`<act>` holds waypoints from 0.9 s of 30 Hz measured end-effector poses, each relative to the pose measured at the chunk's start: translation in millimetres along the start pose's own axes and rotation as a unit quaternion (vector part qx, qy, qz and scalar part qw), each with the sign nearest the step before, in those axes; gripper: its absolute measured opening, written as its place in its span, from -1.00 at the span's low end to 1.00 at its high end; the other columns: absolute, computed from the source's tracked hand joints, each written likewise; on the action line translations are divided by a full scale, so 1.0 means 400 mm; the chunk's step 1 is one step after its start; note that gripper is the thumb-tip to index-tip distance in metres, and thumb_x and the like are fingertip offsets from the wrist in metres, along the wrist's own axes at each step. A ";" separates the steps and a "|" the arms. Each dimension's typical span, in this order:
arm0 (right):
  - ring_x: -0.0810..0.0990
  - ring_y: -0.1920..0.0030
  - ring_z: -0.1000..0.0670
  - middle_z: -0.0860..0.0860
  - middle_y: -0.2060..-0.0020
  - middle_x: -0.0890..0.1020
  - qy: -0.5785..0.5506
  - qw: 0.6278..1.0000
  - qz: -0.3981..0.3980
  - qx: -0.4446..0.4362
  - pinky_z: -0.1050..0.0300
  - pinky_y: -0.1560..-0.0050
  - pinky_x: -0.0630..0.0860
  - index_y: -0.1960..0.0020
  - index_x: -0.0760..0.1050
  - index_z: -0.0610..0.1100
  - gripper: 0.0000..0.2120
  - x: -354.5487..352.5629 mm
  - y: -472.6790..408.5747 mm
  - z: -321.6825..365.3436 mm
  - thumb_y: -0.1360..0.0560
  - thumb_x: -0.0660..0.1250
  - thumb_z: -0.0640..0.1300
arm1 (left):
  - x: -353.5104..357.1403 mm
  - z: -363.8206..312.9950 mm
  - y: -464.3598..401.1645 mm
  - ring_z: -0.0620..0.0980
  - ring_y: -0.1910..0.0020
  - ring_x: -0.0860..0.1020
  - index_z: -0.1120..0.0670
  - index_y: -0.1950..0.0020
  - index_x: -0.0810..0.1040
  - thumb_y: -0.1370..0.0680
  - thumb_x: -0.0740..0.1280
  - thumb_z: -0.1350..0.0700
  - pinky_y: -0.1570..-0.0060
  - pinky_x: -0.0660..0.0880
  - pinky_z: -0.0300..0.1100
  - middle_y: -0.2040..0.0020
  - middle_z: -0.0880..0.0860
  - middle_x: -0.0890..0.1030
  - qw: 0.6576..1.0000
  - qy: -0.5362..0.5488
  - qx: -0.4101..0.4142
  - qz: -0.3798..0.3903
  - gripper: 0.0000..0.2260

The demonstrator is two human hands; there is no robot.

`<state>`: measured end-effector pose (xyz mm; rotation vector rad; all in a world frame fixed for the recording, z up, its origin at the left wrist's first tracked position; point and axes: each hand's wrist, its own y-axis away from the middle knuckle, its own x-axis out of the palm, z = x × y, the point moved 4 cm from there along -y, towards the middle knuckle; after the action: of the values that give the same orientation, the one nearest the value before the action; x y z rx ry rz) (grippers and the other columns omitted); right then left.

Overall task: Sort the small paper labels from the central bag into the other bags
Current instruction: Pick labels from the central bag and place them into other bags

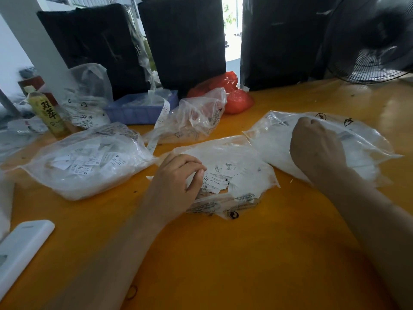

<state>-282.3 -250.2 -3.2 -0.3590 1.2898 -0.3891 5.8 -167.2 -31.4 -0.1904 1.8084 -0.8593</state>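
labels remain heaped in the central bag under the left hand fingers curled pinching some, right hand fisted over the right bag, so sorting looks unfinished.

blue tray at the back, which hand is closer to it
Left. The left hand is in the central bag, below the blue tray. The right hand is over the right bag, farther off.
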 end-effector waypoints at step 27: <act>0.60 0.15 0.26 0.29 0.23 0.59 -0.374 0.906 0.018 -0.198 0.45 0.17 0.49 0.06 0.54 0.07 -0.85 0.046 0.145 0.199 -0.56 0.42 -0.17 | 0.056 -0.045 0.020 0.05 -0.02 0.76 0.06 -0.13 0.74 -0.38 0.56 -0.13 0.03 0.66 -0.23 -0.04 0.10 0.78 0.720 0.570 -0.392 0.057 -0.59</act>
<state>-196.2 -204.6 -26.8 -0.7451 0.6028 0.0641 -17.1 -164.4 -50.3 -0.0609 3.2560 0.0745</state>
